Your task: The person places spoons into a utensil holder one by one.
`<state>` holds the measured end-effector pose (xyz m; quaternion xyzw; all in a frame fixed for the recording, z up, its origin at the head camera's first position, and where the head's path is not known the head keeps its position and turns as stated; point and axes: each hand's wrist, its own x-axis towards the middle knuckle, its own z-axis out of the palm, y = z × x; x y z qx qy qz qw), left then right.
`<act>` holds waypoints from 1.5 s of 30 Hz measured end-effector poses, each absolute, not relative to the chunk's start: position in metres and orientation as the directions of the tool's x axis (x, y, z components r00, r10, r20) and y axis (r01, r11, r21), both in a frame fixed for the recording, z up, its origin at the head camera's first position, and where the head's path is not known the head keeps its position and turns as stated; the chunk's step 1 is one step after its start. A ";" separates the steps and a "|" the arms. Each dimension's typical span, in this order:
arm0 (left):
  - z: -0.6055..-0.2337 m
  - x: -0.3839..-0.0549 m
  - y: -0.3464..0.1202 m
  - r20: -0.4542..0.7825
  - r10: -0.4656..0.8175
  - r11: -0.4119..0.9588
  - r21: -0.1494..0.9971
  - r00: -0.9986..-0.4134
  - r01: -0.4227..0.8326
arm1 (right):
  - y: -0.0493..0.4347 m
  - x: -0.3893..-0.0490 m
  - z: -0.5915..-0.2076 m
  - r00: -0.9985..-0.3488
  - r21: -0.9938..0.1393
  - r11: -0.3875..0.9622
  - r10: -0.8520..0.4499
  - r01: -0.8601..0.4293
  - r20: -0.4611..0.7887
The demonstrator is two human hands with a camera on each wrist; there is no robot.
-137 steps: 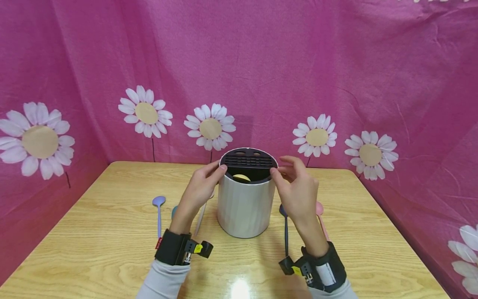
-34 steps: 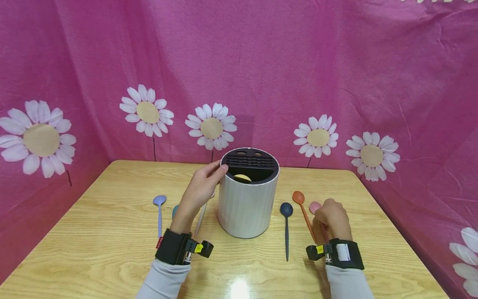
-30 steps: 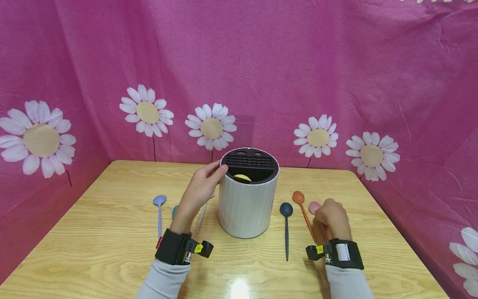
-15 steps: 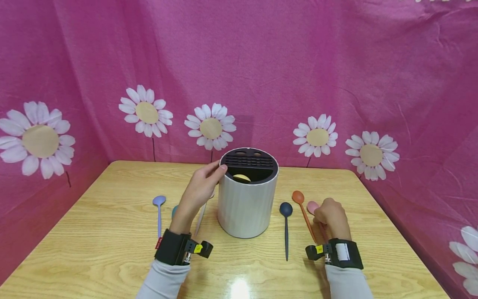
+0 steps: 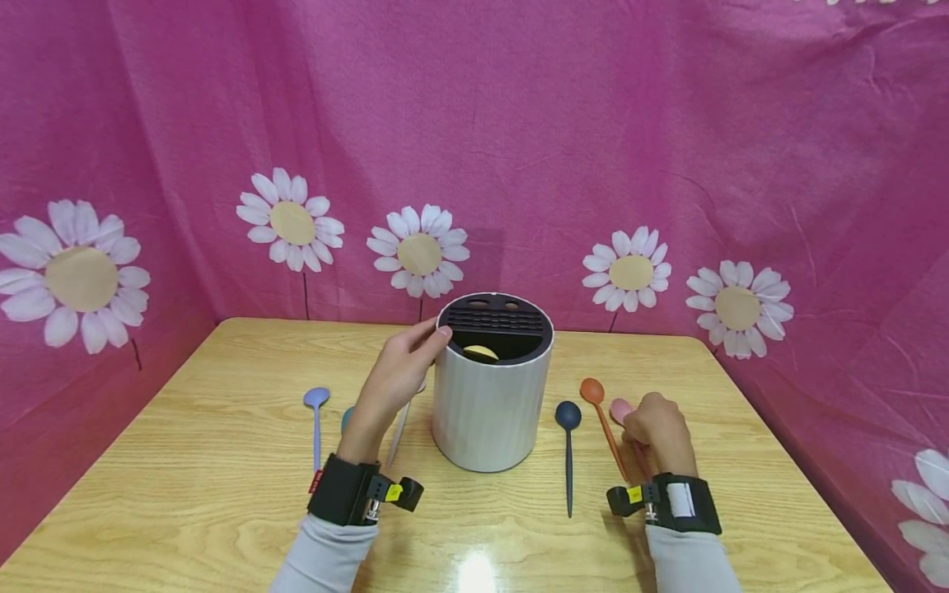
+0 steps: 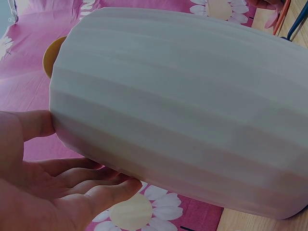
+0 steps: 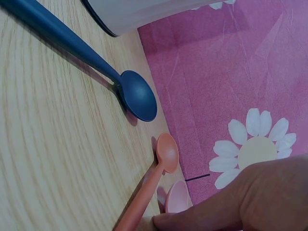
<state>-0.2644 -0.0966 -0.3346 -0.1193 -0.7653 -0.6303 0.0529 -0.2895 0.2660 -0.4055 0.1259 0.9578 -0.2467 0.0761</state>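
A white ribbed utensil holder [image 5: 485,420] with a black slotted top stands mid-table. My left hand [image 5: 396,375] holds its left side, thumb at the rim; in the left wrist view the fingers [image 6: 96,185] lie along the wall. Something yellow and rounded [image 5: 480,352] shows inside the front opening. On the right, my right hand [image 5: 660,428] pinches a pink spoon [image 5: 620,409] that lies on the table, bowl pointing away. Most of its handle is hidden beneath the hand. Beside it lie an orange spoon [image 5: 592,391] and a dark blue spoon [image 5: 568,416].
Left of the holder lie a lavender spoon [image 5: 316,399], a teal item [image 5: 347,418] mostly hidden by the left arm, and a pale handle [image 5: 399,436]. Behind the wooden table [image 5: 222,478] hangs a pink curtain [image 5: 519,148] with daisies.
Several seconds ago both hands were at the holder's rim. The right hand has since moved right and down to the pink spoon, which has shifted very slightly left. The left hand has stayed put.
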 end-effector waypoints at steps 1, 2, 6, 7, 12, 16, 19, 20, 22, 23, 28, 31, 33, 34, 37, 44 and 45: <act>-0.335 -0.264 -0.096 0.232 0.115 0.178 0.952 -0.966 0.250 | 0.266 -0.289 -0.405 -0.956 -0.457 0.844 0.204 0.280 -0.209; -0.335 -0.264 -0.096 0.234 0.116 0.179 0.951 -0.965 0.252 | 0.266 -0.289 -0.405 -0.957 -0.455 0.846 0.203 0.277 -0.206; -0.334 -0.263 -0.096 0.234 0.117 0.175 0.952 -0.965 0.252 | 0.266 -0.288 -0.403 -0.962 -0.460 0.848 0.195 0.263 -0.190; -0.334 -0.263 -0.096 0.234 0.119 0.174 0.952 -0.965 0.252 | 0.265 -0.287 -0.402 -0.963 -0.462 0.848 0.192 0.259 -0.187; -0.333 -0.263 -0.096 0.236 0.120 0.173 0.951 -0.964 0.254 | 0.263 -0.285 -0.397 -0.966 -0.487 0.835 0.195 0.256 -0.172; -0.332 -0.263 -0.096 0.223 0.120 0.179 0.954 -0.967 0.242 | 0.262 -0.284 -0.391 -0.972 -0.499 0.834 0.193 0.236 -0.136; -0.332 -0.264 -0.096 0.213 0.125 0.182 0.955 -0.969 0.234 | 0.261 -0.284 -0.388 -0.975 -0.503 0.836 0.188 0.221 -0.115; -0.332 -0.264 -0.096 0.211 0.126 0.183 0.955 -0.969 0.232 | 0.261 -0.284 -0.387 -0.977 -0.500 0.840 0.185 0.213 -0.105; -0.331 -0.264 -0.096 0.210 0.128 0.184 0.955 -0.969 0.231 | 0.261 -0.284 -0.384 -0.979 -0.498 0.843 0.183 0.203 -0.090; -0.332 -0.264 -0.096 0.210 0.129 0.183 0.955 -0.969 0.231 | 0.261 -0.284 -0.383 -0.980 -0.498 0.844 0.182 0.198 -0.083; -0.333 -0.263 -0.096 0.218 0.125 0.182 0.954 -0.968 0.238 | 0.261 -0.283 -0.376 -0.988 -0.482 0.864 0.156 0.147 -0.022; -0.334 -0.263 -0.097 0.227 0.121 0.180 0.952 -0.966 0.247 | 0.261 -0.282 -0.370 -0.990 -0.493 0.861 0.143 0.124 -0.001; -0.334 -0.264 -0.097 0.234 0.122 0.174 0.952 -0.964 0.253 | 0.260 -0.280 -0.367 -0.990 -0.505 0.856 0.138 0.113 0.013; -0.334 -0.264 -0.097 0.238 0.124 0.171 0.951 -0.963 0.257 | 0.261 -0.280 -0.365 -0.991 -0.510 0.854 0.134 0.104 0.024; -0.335 -0.265 -0.097 0.240 0.127 0.167 0.951 -0.962 0.260 | 0.260 -0.279 -0.363 -0.991 -0.529 0.845 0.125 0.079 0.053; -0.334 -0.264 -0.097 0.231 0.118 0.182 0.951 -0.966 0.250 | 0.256 -0.281 -0.359 -0.985 -0.573 0.818 0.141 0.057 0.103; -0.334 -0.264 -0.096 0.230 0.116 0.181 0.952 -0.966 0.248 | 0.256 -0.280 -0.357 -0.984 -0.582 0.812 0.142 0.053 0.108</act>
